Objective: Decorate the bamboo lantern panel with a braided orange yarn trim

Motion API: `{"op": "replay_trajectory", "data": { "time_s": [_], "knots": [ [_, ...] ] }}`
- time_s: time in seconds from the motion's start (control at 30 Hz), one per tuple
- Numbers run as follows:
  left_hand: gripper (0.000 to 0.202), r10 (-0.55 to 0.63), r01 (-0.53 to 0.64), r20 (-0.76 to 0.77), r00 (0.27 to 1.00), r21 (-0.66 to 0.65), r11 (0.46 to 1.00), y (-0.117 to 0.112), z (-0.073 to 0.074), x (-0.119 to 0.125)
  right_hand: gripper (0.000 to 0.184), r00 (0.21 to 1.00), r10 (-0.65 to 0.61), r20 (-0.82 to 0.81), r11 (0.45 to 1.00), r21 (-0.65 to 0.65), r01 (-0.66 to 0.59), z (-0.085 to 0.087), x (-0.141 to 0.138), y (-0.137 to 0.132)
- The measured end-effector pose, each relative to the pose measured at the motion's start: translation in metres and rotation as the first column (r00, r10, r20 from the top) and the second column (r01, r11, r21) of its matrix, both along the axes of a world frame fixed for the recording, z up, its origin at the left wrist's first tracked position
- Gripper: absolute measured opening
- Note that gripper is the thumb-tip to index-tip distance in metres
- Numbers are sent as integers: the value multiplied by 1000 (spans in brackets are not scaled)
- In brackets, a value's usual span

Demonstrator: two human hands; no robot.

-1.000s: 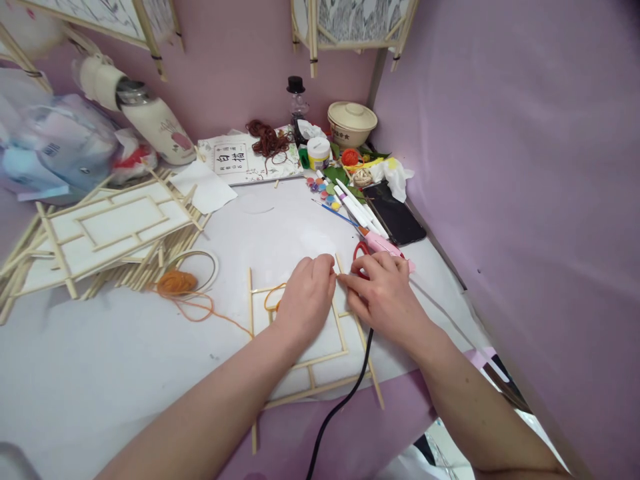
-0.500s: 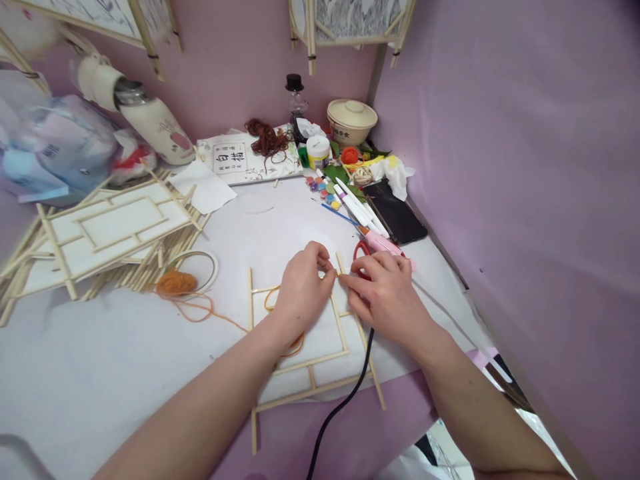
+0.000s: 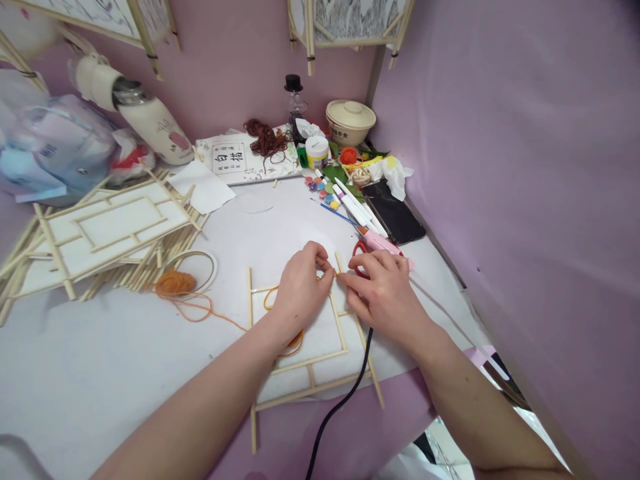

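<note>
While right hand (image 3: 385,290) touches frame (image 3: 339,327) | black cable (image 3: 344,400) crosses it | red loop (image 3: 355,253) alongside

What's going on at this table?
A person's left hand and right hand meet at the far right corner of a pale wooden stick frame with white backing. Orange yarn shows at their fingertips; the exact grip is hard to see. A loose loop of orange yarn lies by the left wrist, and the fuzzy orange yarn ball sits left of the frame, a strand running toward it.
</note>
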State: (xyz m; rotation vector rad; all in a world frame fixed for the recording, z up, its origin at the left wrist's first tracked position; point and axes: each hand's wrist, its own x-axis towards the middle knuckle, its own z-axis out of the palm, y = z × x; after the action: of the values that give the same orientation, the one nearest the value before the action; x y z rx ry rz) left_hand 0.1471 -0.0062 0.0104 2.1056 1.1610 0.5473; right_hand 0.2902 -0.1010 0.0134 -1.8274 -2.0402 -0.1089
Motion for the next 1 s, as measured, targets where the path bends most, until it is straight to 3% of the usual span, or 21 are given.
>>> {"op": "replay_trajectory", "data": {
  "time_s": [0.3, 0.43, 0.7, 1.0],
  "knots": [
    [12, 4, -4, 6, 1000, 26, 1000, 1, -2, -1, 19, 1000, -3, -15, 1000, -26, 2, 0, -1, 1],
    [13, 2, -1, -8, 1000, 107, 994, 1, 1, -6, 21, 1000, -12, -27, 1000, -9, 12, 0, 1, 1],
    [7, -35, 156, -273, 961, 436, 886, -10, 7, -14, 22, 999, -13, -44, 998, -60, 10, 2, -1, 3],
    [17, -93, 248, -332, 939, 462, 851, -11, 1, -12, 21, 999, -14, -36, 997, -75, 11, 2, -1, 3]
  ]
}}
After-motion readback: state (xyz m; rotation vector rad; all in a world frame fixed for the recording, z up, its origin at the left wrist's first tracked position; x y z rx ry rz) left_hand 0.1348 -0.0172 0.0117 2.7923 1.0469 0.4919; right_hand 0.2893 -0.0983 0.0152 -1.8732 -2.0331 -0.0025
